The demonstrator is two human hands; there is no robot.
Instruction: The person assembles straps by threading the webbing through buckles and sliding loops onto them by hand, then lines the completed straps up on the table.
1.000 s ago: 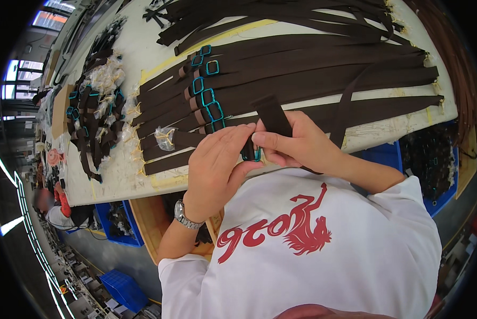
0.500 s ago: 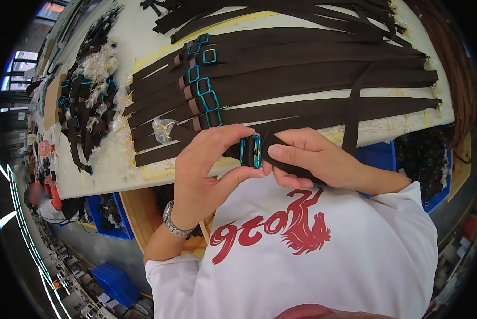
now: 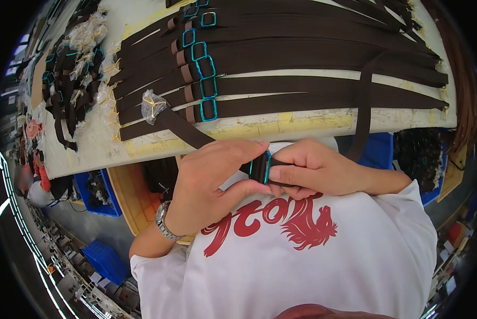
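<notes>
A teal-edged rectangular strap buckle, dark strap threaded over its middle, is held in front of my shirt. My left hand grips it between thumb and index finger, with a metal watch on the wrist. My right hand is closed on the dark brown strap just right of the buckle, thumb on top. One length of this strap runs from my left hand up to a plastic-wrapped end on the table. Another length drapes over the table edge beyond my right hand. The strap inside my palms is hidden.
On the white table lie several dark straps side by side, their teal buckles in a column. A pile of straps and plastic wrap sits at the left. Blue crates stand under the table.
Both hands have come lower, toward my shirt, with the buckle, which has turned more edge-on. The right fingers now sit against the buckle's right side. The view has shifted so the table sits higher.
</notes>
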